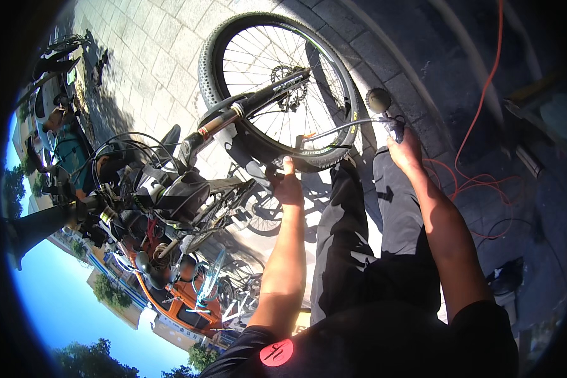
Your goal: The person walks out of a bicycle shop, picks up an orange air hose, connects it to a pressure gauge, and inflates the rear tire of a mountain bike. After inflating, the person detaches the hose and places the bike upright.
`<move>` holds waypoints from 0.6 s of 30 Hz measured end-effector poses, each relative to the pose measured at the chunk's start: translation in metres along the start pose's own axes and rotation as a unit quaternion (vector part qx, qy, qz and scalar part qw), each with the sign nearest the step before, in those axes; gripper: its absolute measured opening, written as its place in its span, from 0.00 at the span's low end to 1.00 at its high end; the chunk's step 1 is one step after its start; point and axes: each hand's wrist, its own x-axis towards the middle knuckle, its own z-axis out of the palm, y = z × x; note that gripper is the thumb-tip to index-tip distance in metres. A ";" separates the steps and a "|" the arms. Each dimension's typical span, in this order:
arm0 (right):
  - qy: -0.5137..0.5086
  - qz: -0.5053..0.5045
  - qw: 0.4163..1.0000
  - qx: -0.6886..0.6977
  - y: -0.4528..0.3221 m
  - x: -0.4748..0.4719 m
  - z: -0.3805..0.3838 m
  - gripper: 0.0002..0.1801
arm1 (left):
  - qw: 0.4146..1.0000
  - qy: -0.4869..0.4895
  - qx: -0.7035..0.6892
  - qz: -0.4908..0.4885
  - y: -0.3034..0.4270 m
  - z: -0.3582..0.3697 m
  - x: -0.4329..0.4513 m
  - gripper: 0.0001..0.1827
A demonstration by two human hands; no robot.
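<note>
In front of me stands the front wheel of a bicycle, with a knobby black tyre (209,71), wire spokes and a brake disc (283,78). The suspension fork (260,99) runs to its hub. My left hand (287,186) is at the near side of the tyre, thumb against the rubber and fingers curled in shadow. In my right hand (404,149) is a tyre inflator (394,126) with a round gauge (378,100). Its short dark hose (345,126) reaches across the tyre to the rim, beside a small orange piece (308,135).
The handlebar with its cables (137,141) is at the left. Other bicycles, including a light blue one (210,274), and an orange vehicle (189,307) stand beyond. A red-orange hose (477,118) hangs and coils on the shaded ground at the right. Paving slabs (160,52) lie under the wheel.
</note>
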 end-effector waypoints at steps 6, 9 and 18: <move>0.000 0.001 1.000 -0.003 0.002 0.002 0.001 0.25 | 1.000 0.003 0.016 -0.005 0.001 0.000 0.000 0.44; -0.004 0.005 1.000 0.001 -0.002 -0.001 -0.003 0.25 | 1.000 -0.002 0.021 0.007 0.002 0.000 0.001 0.44; -0.014 0.010 1.000 0.006 -0.009 -0.006 -0.010 0.26 | 1.000 0.005 0.021 -0.018 0.007 0.000 -0.003 0.43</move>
